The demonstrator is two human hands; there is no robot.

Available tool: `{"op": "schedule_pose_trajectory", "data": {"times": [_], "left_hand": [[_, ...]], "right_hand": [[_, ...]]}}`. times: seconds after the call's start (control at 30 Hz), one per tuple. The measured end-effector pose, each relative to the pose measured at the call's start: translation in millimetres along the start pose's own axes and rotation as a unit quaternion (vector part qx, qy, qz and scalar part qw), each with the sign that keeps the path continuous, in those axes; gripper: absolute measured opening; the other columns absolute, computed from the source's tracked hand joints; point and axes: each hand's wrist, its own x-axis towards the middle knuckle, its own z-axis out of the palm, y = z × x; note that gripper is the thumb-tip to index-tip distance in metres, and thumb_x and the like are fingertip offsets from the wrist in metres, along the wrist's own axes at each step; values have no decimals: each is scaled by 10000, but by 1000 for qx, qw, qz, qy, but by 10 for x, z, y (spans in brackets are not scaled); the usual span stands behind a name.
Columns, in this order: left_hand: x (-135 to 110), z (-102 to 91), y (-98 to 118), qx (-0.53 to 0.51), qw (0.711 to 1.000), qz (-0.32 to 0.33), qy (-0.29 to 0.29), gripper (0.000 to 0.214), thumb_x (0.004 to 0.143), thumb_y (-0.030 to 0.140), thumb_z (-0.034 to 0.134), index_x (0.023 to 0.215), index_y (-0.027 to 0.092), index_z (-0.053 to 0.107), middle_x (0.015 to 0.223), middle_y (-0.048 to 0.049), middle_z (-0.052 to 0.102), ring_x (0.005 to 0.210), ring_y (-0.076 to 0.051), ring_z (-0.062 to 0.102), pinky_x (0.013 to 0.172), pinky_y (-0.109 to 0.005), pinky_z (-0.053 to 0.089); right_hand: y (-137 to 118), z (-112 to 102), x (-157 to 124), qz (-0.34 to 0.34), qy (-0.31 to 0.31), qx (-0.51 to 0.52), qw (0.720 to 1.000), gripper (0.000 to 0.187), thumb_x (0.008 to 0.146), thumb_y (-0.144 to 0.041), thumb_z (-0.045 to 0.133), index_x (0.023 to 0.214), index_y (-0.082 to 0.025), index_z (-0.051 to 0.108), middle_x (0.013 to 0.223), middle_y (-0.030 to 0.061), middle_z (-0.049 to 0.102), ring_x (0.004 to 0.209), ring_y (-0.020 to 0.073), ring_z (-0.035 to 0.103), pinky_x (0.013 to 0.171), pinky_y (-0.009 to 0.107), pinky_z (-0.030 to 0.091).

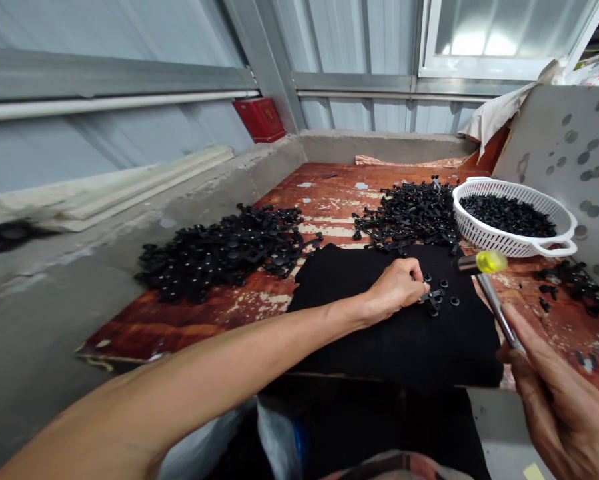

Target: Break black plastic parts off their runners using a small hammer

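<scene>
My right hand (554, 393) grips the metal handle of a hammer (499, 307). Its head, dark with a bright yellow face, is raised over the right edge of a black mat (349, 347). On the mat, my left hand (396, 291) is closed in a pinch at a small black plastic part with arms (433, 297). The fingertips partly hide that part. Several small round black caps (454, 301) lie around it, some at the ends of its arms.
One heap of black parts (224, 250) lies left of the mat, another heap (414, 213) behind it. A white basket (519, 247) holds many small black pieces. More black parts (579, 287) lie at the far right. A grey panel (544, 147) stands behind the basket.
</scene>
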Motion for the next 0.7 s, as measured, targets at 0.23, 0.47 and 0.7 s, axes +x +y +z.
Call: {"op": "schedule_pose_trajectory", "data": {"times": [0.23,0.47,0.7], "left_hand": [[41,8,-18,7,1000,-2,-1,134,791,187,586,719,195,473,489,86,471,276,-42,270,307,-190,192],[23,-13,-28,-6,1000,-12,-14,144,809,175,579,728,192,462,548,69,524,288,-36,281,298,-186,176],[-16,-39,-26,-29,999,-15,-30,127,829,162,568,755,190,469,519,82,491,293,-33,254,302,-181,151]], "right_hand": [[44,54,-26,23,-95,-9,995,639,945,-122,421,1544,-286,271,1216,90,679,940,216,718,731,272,612],[41,52,-50,22,-50,-22,998,667,933,-126,457,1545,-307,263,1379,62,572,1149,256,622,946,348,544],[84,94,-62,4,-23,-17,1000,683,929,-111,478,1546,-310,263,1402,78,550,1113,249,647,884,316,576]]}}
